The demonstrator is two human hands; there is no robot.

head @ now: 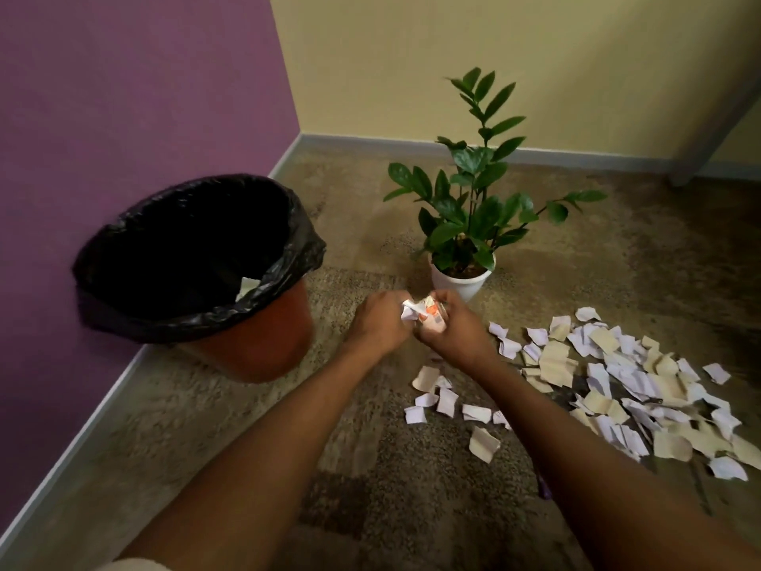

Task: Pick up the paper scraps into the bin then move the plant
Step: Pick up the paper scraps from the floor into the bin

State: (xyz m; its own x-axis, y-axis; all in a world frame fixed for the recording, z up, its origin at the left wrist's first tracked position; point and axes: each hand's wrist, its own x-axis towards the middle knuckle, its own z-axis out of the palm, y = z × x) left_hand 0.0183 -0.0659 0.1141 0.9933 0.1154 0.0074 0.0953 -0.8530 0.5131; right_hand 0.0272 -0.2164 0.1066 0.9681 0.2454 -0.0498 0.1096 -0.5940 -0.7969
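Carpeted floor meets purple and yellow walls. Left hand and right hand fingers jointly clench a paper wad. Bin stands left of the fingers; plant just beyond; paper scraps lie right.

Corner of a room, two wall colours and a speckled carpet

So the left wall is a flat purple and the back wall is a pale yellow, meeting in a corner behind everything. A light grey skirting board runs along the bottom of both. Floor is a brownish speckled carpet with some darker square patches near the bottom of the view. Top right there's a grey slanted furniture leg, can't tell what it belongs to. Light is soft and a bit dim, no hard shadows.
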